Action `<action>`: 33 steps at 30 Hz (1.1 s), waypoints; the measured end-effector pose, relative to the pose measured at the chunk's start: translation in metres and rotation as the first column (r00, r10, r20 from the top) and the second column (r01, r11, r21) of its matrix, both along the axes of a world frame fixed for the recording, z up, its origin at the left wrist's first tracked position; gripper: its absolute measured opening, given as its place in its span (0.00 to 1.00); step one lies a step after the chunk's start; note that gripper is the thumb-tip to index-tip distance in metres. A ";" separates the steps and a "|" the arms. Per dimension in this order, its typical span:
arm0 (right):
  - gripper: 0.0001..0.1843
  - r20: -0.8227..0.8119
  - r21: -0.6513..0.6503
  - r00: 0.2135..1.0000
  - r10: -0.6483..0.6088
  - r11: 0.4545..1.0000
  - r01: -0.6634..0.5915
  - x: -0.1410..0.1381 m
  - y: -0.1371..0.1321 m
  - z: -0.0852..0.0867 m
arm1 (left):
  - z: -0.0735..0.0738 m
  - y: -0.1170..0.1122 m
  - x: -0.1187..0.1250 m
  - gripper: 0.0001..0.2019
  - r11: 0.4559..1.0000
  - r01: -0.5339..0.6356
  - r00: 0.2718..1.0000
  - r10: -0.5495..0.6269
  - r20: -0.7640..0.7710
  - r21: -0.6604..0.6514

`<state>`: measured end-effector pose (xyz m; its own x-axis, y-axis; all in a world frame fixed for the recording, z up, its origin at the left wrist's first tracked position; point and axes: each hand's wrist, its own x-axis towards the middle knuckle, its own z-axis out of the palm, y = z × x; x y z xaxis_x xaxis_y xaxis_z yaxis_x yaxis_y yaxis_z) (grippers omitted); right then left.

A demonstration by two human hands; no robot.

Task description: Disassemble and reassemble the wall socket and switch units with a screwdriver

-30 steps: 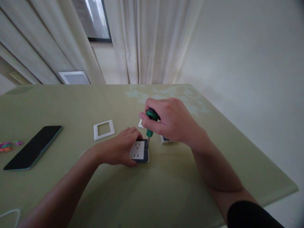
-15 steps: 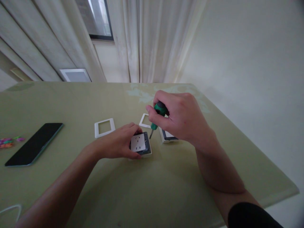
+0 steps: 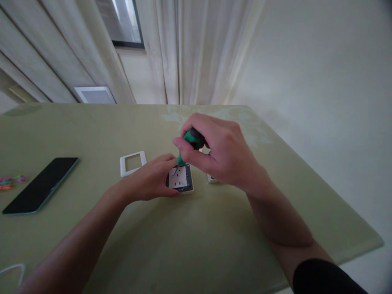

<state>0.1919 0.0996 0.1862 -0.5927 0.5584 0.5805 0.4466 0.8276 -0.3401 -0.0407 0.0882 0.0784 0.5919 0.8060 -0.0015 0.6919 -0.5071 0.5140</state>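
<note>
Between the thumb and fingers of my left hand (image 3: 153, 177) is a wall socket (image 3: 180, 179), white-faced with a dark frame, lying face up on a pale box. My right hand (image 3: 222, 153) grips a green and black screwdriver (image 3: 192, 139) above it. The screwdriver slants down, its shaft over the left part of the socket's face; whether the tip touches anything, I cannot tell. Mostly hidden behind my right hand is a second socket on its box (image 3: 212, 179). A white cover frame (image 3: 123, 166) lies just beyond my left hand.
A black tablet (image 3: 43, 185) lies on the green-covered table (image 3: 196, 245) to the left, with small colourful pieces (image 3: 9, 183) beside it. A white cable (image 3: 18, 267) is at the lower left. Curtains (image 3: 199, 53) hang behind the table, and a wall (image 3: 321, 102) stands on the right.
My right hand has moved left with the screwdriver, from the socket's right edge to over its left part. The second cover frame is now hidden behind that hand. My left hand keeps its hold.
</note>
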 end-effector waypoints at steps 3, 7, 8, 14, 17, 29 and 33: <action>0.11 0.024 -0.035 0.997 0.077 0.996 -0.077 -0.008 0.002 -0.007 | -0.001 0.001 -0.001 0.23 0.999 0.024 0.995 -0.027 0.091 0.030; 0.11 0.036 -0.031 0.995 0.090 0.996 -0.089 -0.013 0.003 -0.012 | -0.002 0.001 -0.002 0.28 0.998 0.035 0.984 -0.042 0.171 0.045; 0.11 0.034 -0.025 0.996 0.085 0.996 -0.084 -0.012 0.003 -0.012 | -0.002 0.000 -0.001 0.28 0.999 0.032 0.985 -0.039 0.166 0.041; 0.11 -0.092 0.061 0.995 -0.032 0.997 0.038 -0.004 -0.002 -0.003 | 0.009 0.000 -0.006 0.24 1.000 -0.020 0.993 0.017 0.121 0.018; 0.11 -0.266 0.118 0.955 -0.130 0.979 0.167 0.001 -0.006 0.004 | 0.011 0.003 -0.013 0.35 0.998 -0.062 0.977 0.066 0.204 -0.025; 0.13 -0.209 0.170 0.949 -0.234 0.947 0.271 0.062 -0.015 0.032 | 0.013 0.015 -0.003 0.26 0.635 0.078 -0.049 0.772 0.633 -0.768; 0.13 -0.291 0.189 0.910 -0.295 0.915 0.357 0.053 -0.022 0.032 | 0.016 0.007 -0.004 0.25 0.607 0.045 -0.409 0.736 0.539 -0.794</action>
